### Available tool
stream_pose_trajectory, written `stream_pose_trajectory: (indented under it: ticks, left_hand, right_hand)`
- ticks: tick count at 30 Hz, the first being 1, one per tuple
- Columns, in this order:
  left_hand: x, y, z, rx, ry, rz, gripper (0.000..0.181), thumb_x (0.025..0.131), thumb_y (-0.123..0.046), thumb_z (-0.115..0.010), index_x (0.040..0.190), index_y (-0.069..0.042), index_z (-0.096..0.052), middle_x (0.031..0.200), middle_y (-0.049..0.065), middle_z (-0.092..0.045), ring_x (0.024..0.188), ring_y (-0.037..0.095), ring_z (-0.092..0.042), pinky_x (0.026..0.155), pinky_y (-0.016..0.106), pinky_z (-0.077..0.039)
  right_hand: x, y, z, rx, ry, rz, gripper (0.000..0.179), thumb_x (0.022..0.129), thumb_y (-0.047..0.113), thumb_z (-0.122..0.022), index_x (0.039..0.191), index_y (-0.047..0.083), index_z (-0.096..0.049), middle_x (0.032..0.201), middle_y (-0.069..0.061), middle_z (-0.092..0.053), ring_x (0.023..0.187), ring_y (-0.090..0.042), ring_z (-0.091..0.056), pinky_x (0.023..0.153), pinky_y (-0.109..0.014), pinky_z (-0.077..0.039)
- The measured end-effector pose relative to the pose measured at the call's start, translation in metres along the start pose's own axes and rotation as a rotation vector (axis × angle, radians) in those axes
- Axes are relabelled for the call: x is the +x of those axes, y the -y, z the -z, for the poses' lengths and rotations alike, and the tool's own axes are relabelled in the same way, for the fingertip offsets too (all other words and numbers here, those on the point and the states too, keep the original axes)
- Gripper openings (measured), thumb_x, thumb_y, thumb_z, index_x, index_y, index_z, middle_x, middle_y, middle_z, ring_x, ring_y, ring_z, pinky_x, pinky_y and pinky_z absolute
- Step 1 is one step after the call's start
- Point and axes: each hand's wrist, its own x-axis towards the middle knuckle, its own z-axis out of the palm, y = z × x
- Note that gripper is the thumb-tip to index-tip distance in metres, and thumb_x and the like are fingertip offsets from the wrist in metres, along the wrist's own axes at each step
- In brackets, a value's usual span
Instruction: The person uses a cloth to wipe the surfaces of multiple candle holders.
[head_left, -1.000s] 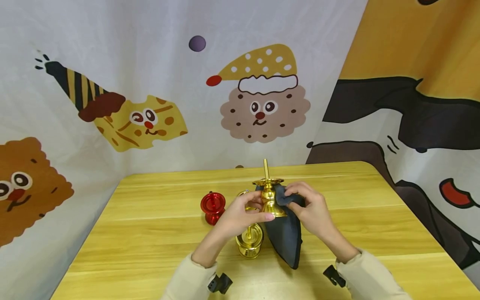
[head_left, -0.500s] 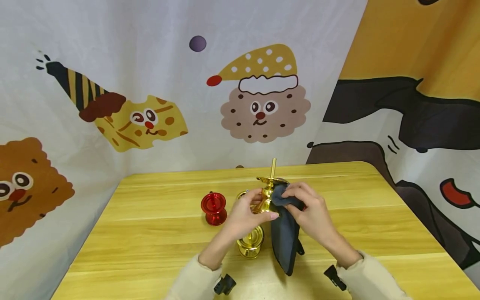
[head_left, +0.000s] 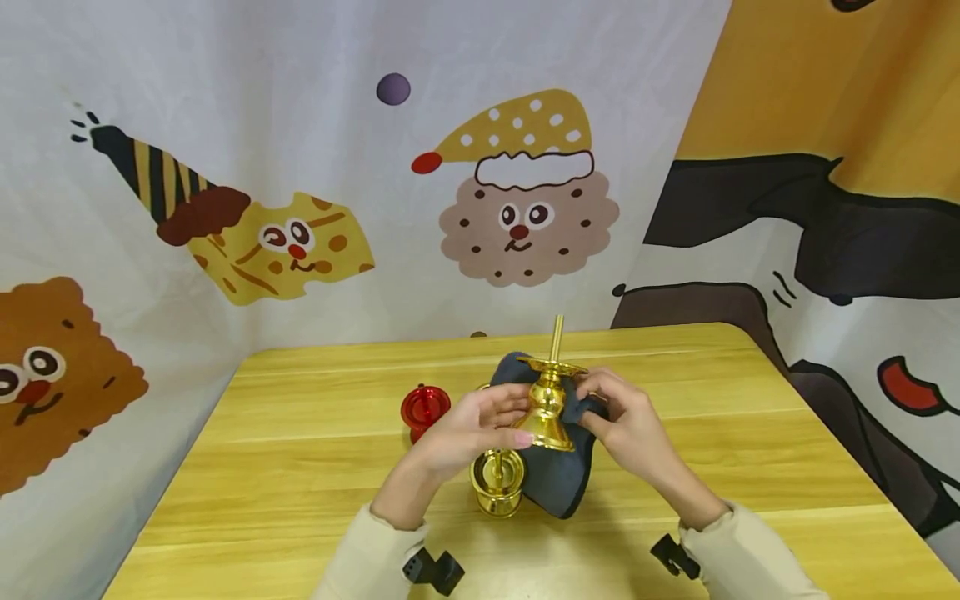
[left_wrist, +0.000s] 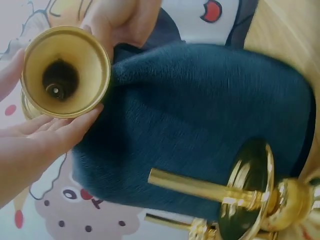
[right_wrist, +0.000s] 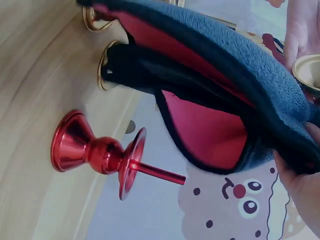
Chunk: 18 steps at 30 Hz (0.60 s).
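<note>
My left hand [head_left: 461, 429] grips a shiny gold candlestick [head_left: 546, 404] by its flared base, thumb at the rim. It is held above the table with its spike up, leaning slightly right. In the left wrist view its hollow base [left_wrist: 35, 70] faces the camera. My right hand [head_left: 626, 421] pinches a blue-grey plush cloth [head_left: 555, 487] at the candlestick's right side. The rest of the cloth spreads behind and below the candlestick. In the right wrist view, black edging, a black strap and a red underside [right_wrist: 205, 135] show on the cloth.
Left of the hands stands a red candlestick [head_left: 425, 407]. A gold candlestick [head_left: 498, 496] stands just below my left hand, and another is mostly hidden behind that hand. The wooden table [head_left: 300, 467] ends at a cartoon-printed curtain [head_left: 337, 125].
The held candlestick has shifted right and tipped from leaning left to leaning right. The cloth's hanging part has swung from narrow to broad, and my right hand now sits partly behind the candlestick.
</note>
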Motion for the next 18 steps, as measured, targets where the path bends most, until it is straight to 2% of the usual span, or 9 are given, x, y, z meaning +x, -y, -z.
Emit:
stream_pose_trajectory:
  ticks: [1,3,6,10,14,16,18]
  left_hand:
    - [0.000,-0.001,0.000,0.001,0.016,-0.010,0.058,0.086,-0.003,-0.060,0.135,0.010,-0.032,0.130,0.022,-0.043,0.115,0.027,-0.046,0.093,0.034,-0.044]
    - [-0.001,-0.002,-0.001,0.026,0.000,-0.008,0.057,0.086,-0.002,-0.061,0.135,0.008,-0.033,0.129,0.020,-0.043,0.115,0.026,-0.046,0.091,0.033,-0.045]
    - [-0.002,-0.003,-0.003,0.096,-0.080,0.021,0.059,0.086,-0.004,-0.061,0.136,0.007,-0.033,0.128,0.018,-0.044,0.114,0.027,-0.043,0.089,0.033,-0.046]
    - [-0.003,-0.003,-0.003,0.185,-0.194,0.073,0.063,0.086,-0.006,-0.062,0.138,0.006,-0.030,0.127,0.019,-0.046,0.115,0.030,-0.045,0.088,0.033,-0.047]
    - [-0.003,-0.002,-0.002,0.190,-0.193,0.070,0.058,0.088,-0.003,-0.058,0.138,0.007,-0.030,0.130,0.022,-0.044,0.119,0.033,-0.042,0.093,0.036,-0.043]
    - [-0.004,-0.003,-0.002,0.188,-0.172,0.063,0.057,0.088,-0.002,-0.058,0.137,0.007,-0.029,0.131,0.022,-0.042,0.120,0.034,-0.040,0.096,0.039,-0.041]
    - [-0.003,-0.002,-0.003,0.216,-0.181,0.071,0.060,0.087,-0.008,-0.061,0.138,0.005,-0.030,0.130,0.018,-0.043,0.120,0.031,-0.040,0.097,0.041,-0.039]
  right_hand:
    - [0.000,0.000,0.000,0.007,-0.002,-0.012,0.032,0.069,-0.028,-0.055,0.086,-0.002,-0.057,0.103,-0.011,-0.055,0.099,-0.012,-0.054,0.071,-0.018,-0.050]
    - [0.000,0.001,-0.001,0.002,-0.009,-0.013,0.031,0.069,-0.028,-0.055,0.087,-0.002,-0.058,0.102,-0.013,-0.056,0.099,-0.012,-0.055,0.072,-0.019,-0.050]
    - [0.001,0.004,-0.001,-0.038,-0.024,0.023,0.033,0.068,-0.028,-0.056,0.087,-0.001,-0.060,0.101,-0.014,-0.057,0.094,-0.010,-0.056,0.069,-0.017,-0.050]
    - [0.004,0.011,-0.003,-0.165,-0.049,0.148,0.036,0.065,-0.026,-0.064,0.087,0.002,-0.064,0.098,-0.012,-0.060,0.087,-0.015,-0.058,0.070,-0.014,-0.049]
    - [0.008,0.018,-0.005,-0.288,-0.077,0.272,0.036,0.061,-0.023,-0.070,0.085,0.004,-0.066,0.096,-0.010,-0.061,0.084,-0.023,-0.059,0.074,-0.012,-0.046]
    - [0.009,0.020,-0.006,-0.302,-0.077,0.304,0.037,0.060,-0.023,-0.071,0.085,0.004,-0.066,0.095,-0.011,-0.061,0.083,-0.024,-0.059,0.075,-0.012,-0.046]
    - [0.010,0.021,-0.007,-0.308,-0.072,0.327,0.038,0.059,-0.023,-0.072,0.085,0.005,-0.066,0.095,-0.011,-0.060,0.083,-0.025,-0.059,0.075,-0.013,-0.046]
